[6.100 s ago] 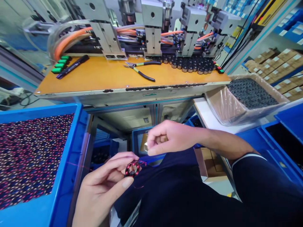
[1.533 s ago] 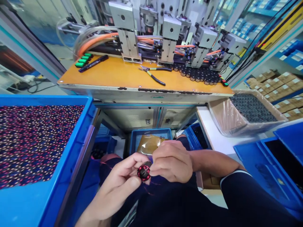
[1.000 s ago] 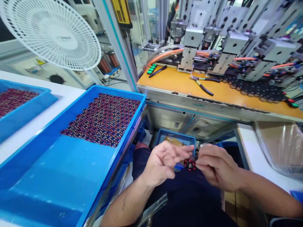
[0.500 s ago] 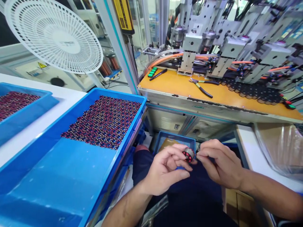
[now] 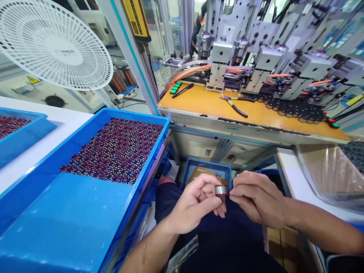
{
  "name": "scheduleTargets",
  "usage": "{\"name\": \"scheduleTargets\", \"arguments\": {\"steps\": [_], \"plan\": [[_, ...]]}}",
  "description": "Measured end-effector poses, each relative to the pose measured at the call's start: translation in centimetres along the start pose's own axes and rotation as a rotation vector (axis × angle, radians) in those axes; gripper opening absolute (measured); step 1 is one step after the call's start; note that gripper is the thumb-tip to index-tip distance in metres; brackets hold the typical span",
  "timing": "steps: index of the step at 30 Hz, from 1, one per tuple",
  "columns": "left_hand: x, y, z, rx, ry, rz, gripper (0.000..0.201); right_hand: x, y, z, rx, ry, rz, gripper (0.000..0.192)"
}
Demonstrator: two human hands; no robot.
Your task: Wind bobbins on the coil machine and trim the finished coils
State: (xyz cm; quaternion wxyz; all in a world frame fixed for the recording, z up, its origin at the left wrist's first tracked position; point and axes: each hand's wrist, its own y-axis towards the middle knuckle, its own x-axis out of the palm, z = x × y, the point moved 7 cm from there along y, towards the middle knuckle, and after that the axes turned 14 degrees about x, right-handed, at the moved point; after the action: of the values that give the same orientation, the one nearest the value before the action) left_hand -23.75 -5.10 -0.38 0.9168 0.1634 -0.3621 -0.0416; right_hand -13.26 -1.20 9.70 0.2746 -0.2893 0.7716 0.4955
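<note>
A small round wound coil part [image 5: 221, 190], grey on its side with red winding at its lower edge, is pinched between my two hands over my lap. My left hand [image 5: 196, 203] grips it from the left with thumb and fingers. From the right, the fingertips of my right hand [image 5: 254, 197] close on its edge. A large blue tray [image 5: 85, 227] at my left holds several rows of similar red and dark coil parts [image 5: 115, 149].
Ahead stands an orange-topped bench [image 5: 204, 106] with pliers [image 5: 234, 104], a black marker [image 5: 182, 90], dark cylindrical parts [image 5: 292, 108] and machine heads behind. A white fan [image 5: 54, 45] is at upper left. A plastic-lined box [image 5: 327, 170] sits at right, a small blue bin [image 5: 206, 170] below the bench.
The view has swung left from the bench to the blue tray. The coil part turned in my fingers from face-on to side-on; both hands stay on it.
</note>
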Motion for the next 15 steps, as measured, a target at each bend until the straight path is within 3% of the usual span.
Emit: {"name": "scheduleTargets", "arguments": {"steps": [5, 8, 11, 15], "plan": [[-0.1, 0.3, 1.8, 0.198, -0.015, 0.083, 0.022, -0.1, 0.4, 0.9, 0.188, -0.022, 0.047, 0.006], [-0.4, 0.7, 2.4, 0.277, -0.101, 0.132, 0.025, -0.1, 0.8, 0.7, 0.171, 0.038, 0.013, 0.007], [-0.6, 0.9, 1.2, 0.139, -0.108, 0.130, 0.031, 0.0, 0.9, 0.0, 0.046, 0.091, -0.025, 0.009], [0.1, 0.4, -0.5, -0.066, -0.082, -0.021, 0.038, 0.1, 0.9, 0.0, -0.010, 0.126, -0.040, 0.010]]}}
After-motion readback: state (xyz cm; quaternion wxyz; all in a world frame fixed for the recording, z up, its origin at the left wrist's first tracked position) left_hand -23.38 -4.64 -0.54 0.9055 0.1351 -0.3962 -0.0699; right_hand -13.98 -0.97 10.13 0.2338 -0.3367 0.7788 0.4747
